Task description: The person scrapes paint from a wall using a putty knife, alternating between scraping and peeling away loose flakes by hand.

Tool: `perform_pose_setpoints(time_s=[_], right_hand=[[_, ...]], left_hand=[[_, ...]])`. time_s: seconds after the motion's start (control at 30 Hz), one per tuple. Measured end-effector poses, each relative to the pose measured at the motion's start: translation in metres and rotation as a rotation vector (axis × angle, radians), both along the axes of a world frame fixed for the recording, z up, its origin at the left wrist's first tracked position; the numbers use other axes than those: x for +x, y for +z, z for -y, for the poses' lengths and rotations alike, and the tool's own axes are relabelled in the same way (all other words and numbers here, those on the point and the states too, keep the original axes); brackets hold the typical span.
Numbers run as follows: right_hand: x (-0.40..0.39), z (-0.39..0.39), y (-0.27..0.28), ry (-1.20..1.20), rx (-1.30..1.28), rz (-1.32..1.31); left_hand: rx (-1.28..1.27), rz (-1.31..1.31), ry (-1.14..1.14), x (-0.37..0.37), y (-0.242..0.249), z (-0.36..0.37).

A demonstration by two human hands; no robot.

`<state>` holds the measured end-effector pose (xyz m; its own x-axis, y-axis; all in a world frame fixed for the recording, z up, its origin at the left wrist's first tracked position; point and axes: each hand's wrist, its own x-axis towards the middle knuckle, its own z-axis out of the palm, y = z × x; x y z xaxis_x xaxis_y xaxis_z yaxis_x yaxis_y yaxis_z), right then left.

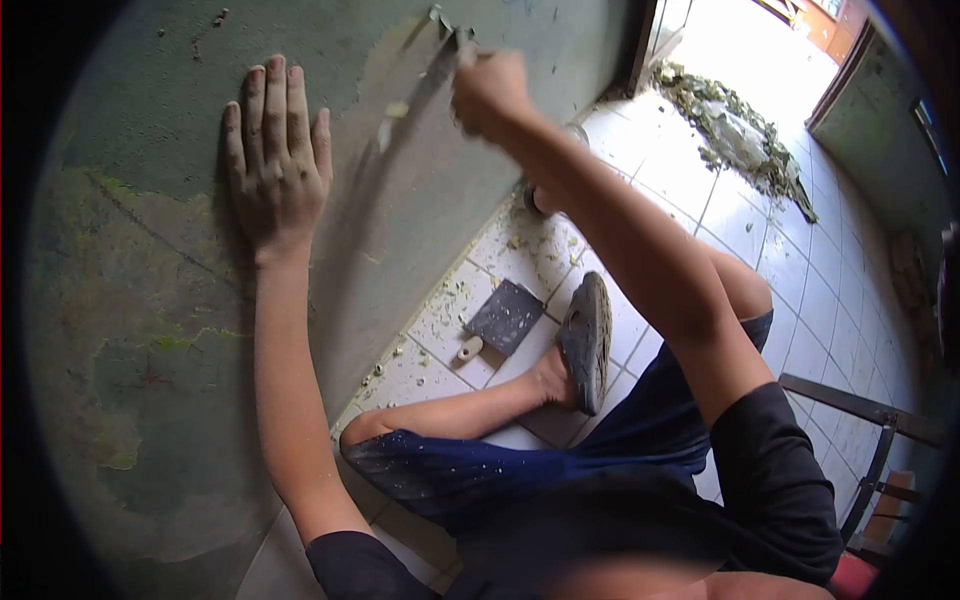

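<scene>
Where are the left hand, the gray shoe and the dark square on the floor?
Left hand (279,190): head view, back of the hand.
Gray shoe (584,348): head view, its middle.
Dark square (508,316): head view, its flat face.

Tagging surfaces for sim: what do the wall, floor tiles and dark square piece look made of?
Wall: probably painted plaster, dull green, coat missing in patches.
Floor tiles: likely glazed ceramic, glossy white, light reflecting.
Dark square piece: flat, matte, speckled; metal or plastic, can't tell.

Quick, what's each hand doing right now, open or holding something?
Left hand: open, laid flat against the wall.
Right hand: closed around a tool, too blurred to identify surely.
</scene>
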<state>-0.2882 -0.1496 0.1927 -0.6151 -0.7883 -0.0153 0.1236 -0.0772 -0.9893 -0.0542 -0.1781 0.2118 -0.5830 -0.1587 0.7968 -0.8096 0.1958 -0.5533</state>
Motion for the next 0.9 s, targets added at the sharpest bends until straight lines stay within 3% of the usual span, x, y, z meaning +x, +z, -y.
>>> perform_pose_setpoints(time_s=[0.03, 0.17, 0.23, 0.3, 0.37, 0.4, 0.43, 0.5, 0.53, 0.57, 0.63, 0.67, 0.7, 0.77, 0.83, 0.9], right_hand=[[-0.013, 0.005, 0.009, -0.043, 0.025, 0.110], [0.019, -0.020, -0.006, 0.050, -0.069, -0.278], [-0.004, -0.001, 0.007, 0.013, 0.081, -0.002], [-0.009, 0.004, 0.012, -0.011, 0.100, 0.044], [0.016, -0.005, -0.014, 0.012, -0.021, -0.335], [0.024, -0.015, -0.010, 0.074, -0.044, -0.361], [0.015, -0.010, -0.001, 0.075, -0.044, -0.358], [-0.007, -0.002, 0.021, 0.007, 0.034, 0.035], [0.000, -0.005, 0.022, -0.041, 0.005, 0.029], [0.008, -0.011, 0.015, 0.033, 0.012, -0.125], [0.018, -0.001, -0.016, -0.038, -0.153, -0.521], [0.005, 0.015, -0.018, -0.055, -0.104, -0.427], [-0.009, 0.019, -0.001, -0.036, -0.013, -0.128], [-0.021, 0.009, 0.019, -0.021, 0.093, -0.110], [0.006, 0.002, -0.010, -0.008, -0.127, -0.428], [0.008, -0.010, 0.010, 0.061, -0.074, -0.511]], left_hand=[[0.010, 0.008, -0.003, 0.000, -0.004, -0.003], [-0.025, 0.002, 0.033, -0.002, 0.000, 0.003], [-0.012, 0.016, 0.035, -0.001, 0.000, 0.000], [-0.024, 0.020, 0.042, 0.000, 0.000, -0.002], [-0.039, 0.010, 0.045, -0.004, 0.001, -0.001], [-0.042, 0.014, 0.047, -0.003, 0.002, 0.000], [-0.036, 0.025, 0.050, -0.001, 0.000, -0.001], [-0.012, 0.030, 0.042, 0.000, -0.004, -0.003], [-0.009, 0.017, 0.035, -0.001, 0.000, -0.001], [-0.020, 0.015, 0.032, -0.002, 0.001, 0.000], [-0.018, 0.019, 0.038, -0.001, -0.001, -0.001], [-0.018, 0.024, 0.041, -0.001, 0.000, 0.000], [-0.012, 0.020, 0.031, -0.001, 0.000, 0.000], [-0.025, 0.013, 0.023, -0.001, 0.003, 0.000], [-0.021, 0.013, 0.024, -0.002, -0.001, 0.000], [-0.027, 0.012, 0.030, -0.003, 0.003, 0.001]])
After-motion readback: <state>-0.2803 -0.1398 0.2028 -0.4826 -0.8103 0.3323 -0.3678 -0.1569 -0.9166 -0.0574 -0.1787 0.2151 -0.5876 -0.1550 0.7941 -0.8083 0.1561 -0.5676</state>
